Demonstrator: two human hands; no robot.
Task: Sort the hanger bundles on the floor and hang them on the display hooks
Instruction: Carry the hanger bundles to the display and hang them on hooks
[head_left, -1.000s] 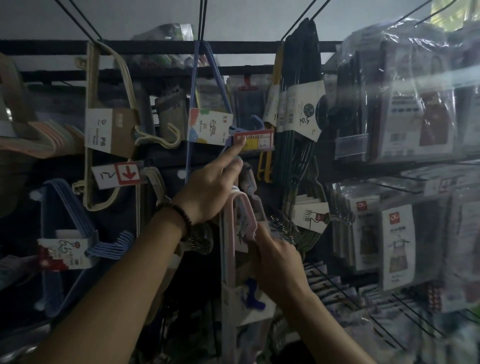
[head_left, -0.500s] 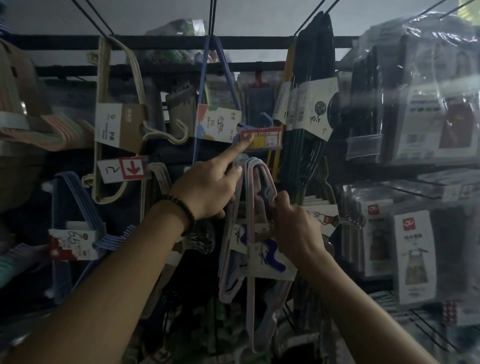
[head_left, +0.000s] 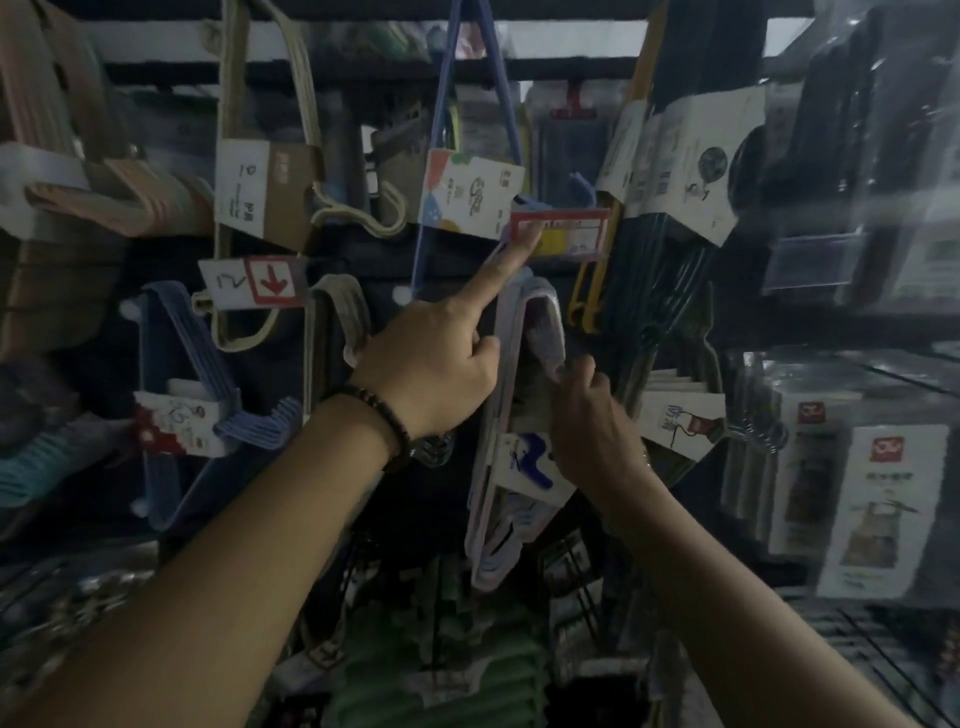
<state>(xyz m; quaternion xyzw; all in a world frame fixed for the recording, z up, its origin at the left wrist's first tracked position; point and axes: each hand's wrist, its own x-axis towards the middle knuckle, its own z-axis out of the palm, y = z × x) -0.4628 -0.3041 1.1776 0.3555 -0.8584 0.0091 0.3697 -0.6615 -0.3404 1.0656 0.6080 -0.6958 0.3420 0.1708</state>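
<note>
While the left hand (head_left: 431, 358) reaches up with its forefinger stretched out and touching the lower left corner of the red-framed price tag (head_left: 561, 234), the right hand (head_left: 592, 431) holds a bundle of pale pink hangers (head_left: 519, 374) just below that tag. The other fingers of the left hand are curled in and hold nothing; the thumb lies against the left edge of the bundle. The fingers of the right hand are clenched on the bundle's right side, near its curved top, above the white card with a blue mark (head_left: 524, 465) that wraps it.

The step in hand looks like the hanging itself: 1 bundle is raised to a display hook, and the left forefinger seems to lift or steady the tag at the hook's end so the way is clear. The hook itself is too dark to make out, and I cannot tell whether the bundle's top is already over it.

Left of the price tag hang a blue bundle with a coloured card (head_left: 470, 195) and a beige bundle with a brown card (head_left: 265, 192); to its right hangs a dark bundle with a white label (head_left: 691, 171). Below and left of the tag, a label with a red arrow (head_left: 254, 280) marks another hook.

The next move probably calls for sliding the bundle's loop past the tag and back along the hook, then letting go with the right hand only once the weight rests there. The neighbours crowd close, so snagging is a risk.
</note>
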